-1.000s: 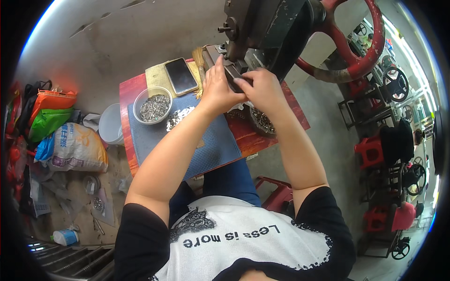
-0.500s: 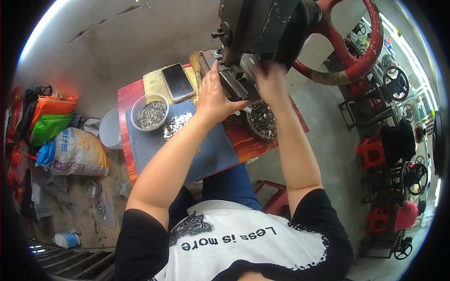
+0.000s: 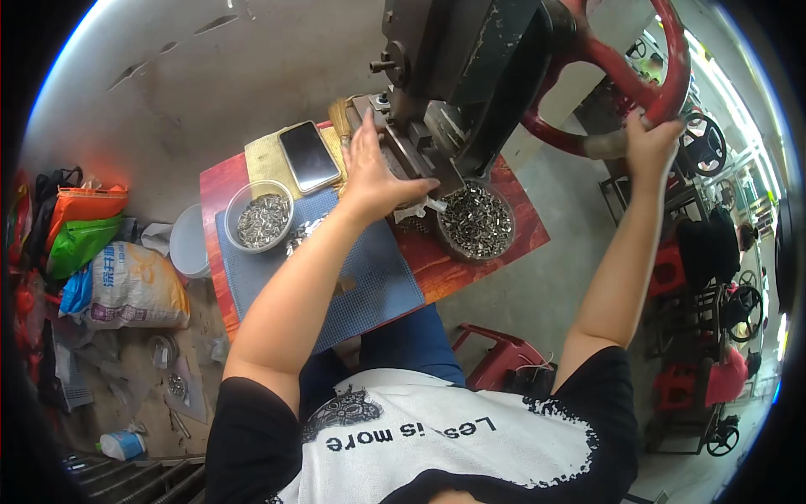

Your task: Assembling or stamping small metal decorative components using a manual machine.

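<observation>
My left hand (image 3: 369, 175) lies against the near side of the dark metal press (image 3: 449, 50), its fingers stretched out and the thumb spread wide along the die block (image 3: 411, 155). Out to the right, my right hand (image 3: 651, 144) is closed around the rim of the press's red handwheel (image 3: 606, 63). Just right of my left thumb stands a round tub (image 3: 477, 220) full of small metal pieces. A clear bowl (image 3: 262, 217) of silvery pieces sits on the blue mat (image 3: 378, 281), beside a small loose pile (image 3: 304, 233) partly hidden by my left forearm.
A phone (image 3: 309, 156) lies on a yellow cloth (image 3: 262, 155) behind the bowl, near a brush (image 3: 339, 118). The red table (image 3: 525, 220) carries everything. Bags (image 3: 138, 281) and a white bucket (image 3: 191, 242) are on the left. A red stool (image 3: 487, 357) stands below the table.
My right hand has gone from beside the die block out to the right and taken hold of the handwheel's rim. My left hand stays at the press.
</observation>
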Tool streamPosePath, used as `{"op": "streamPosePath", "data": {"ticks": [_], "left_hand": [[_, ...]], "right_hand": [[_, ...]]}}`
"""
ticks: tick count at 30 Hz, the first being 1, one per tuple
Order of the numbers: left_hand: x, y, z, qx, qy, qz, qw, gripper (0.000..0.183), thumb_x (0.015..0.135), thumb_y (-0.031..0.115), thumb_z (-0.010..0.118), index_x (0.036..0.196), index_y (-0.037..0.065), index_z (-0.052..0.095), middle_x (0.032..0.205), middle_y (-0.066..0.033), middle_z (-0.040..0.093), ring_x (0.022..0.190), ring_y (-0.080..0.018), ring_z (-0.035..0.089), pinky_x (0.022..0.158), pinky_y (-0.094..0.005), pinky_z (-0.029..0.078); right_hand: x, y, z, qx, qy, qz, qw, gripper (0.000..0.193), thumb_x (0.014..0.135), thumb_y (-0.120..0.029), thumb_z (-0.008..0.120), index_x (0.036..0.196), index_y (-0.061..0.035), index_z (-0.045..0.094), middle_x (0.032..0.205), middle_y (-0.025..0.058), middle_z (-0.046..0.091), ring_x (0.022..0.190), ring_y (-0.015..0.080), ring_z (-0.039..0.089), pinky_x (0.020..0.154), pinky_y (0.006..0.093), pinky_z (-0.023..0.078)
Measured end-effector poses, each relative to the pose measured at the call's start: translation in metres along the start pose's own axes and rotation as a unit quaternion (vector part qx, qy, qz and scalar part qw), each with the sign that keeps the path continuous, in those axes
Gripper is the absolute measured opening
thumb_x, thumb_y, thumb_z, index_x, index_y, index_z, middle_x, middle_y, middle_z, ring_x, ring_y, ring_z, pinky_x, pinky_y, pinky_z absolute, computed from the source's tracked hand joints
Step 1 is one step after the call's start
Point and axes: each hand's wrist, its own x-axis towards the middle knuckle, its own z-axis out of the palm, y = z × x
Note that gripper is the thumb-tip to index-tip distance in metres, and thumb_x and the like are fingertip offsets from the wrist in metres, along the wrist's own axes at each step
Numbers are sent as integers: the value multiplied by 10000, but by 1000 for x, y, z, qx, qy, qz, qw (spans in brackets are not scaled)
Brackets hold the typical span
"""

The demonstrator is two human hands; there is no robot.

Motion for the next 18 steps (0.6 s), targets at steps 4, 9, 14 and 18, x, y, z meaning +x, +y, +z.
{"op": "streamPosePath", "data": {"ticks": [4,9,14,18], "left_hand": [[34,-3,2,4,-40,8,999,1495,516,486,935,1569,-21,2,1526,-178,371,1453,-330,320,1202,-594,69],[48,-14,5,6,-41,20,999,1496,522,530,922,1568,-29,11,1559,-193,344,1471,-324,310,1206,-594,64],[50,-7,13,5,-38,25,999,1485,523,536,921,1561,-50,35,1553,-208,358,1469,-334,313,1216,-568,67],[45,-5,5,14,-37,12,999,1472,519,539,922,1554,-65,66,1508,-205,419,1453,-340,333,1216,-553,77]], "right_hand": [[72,-16,-41,-21,-95,0,995,455,824,-185,768,1116,53,512,865,126,678,720,214,673,699,353,537],[93,-12,-28,254,-133,96,953,245,823,-126,747,980,9,617,753,66,660,618,145,624,594,293,502],[17,4,-2,316,69,52,945,191,809,-28,711,977,32,643,696,67,646,521,161,609,502,297,505],[-39,-6,39,423,143,57,893,294,788,58,645,1067,76,553,698,113,630,507,189,609,499,325,545]]}}
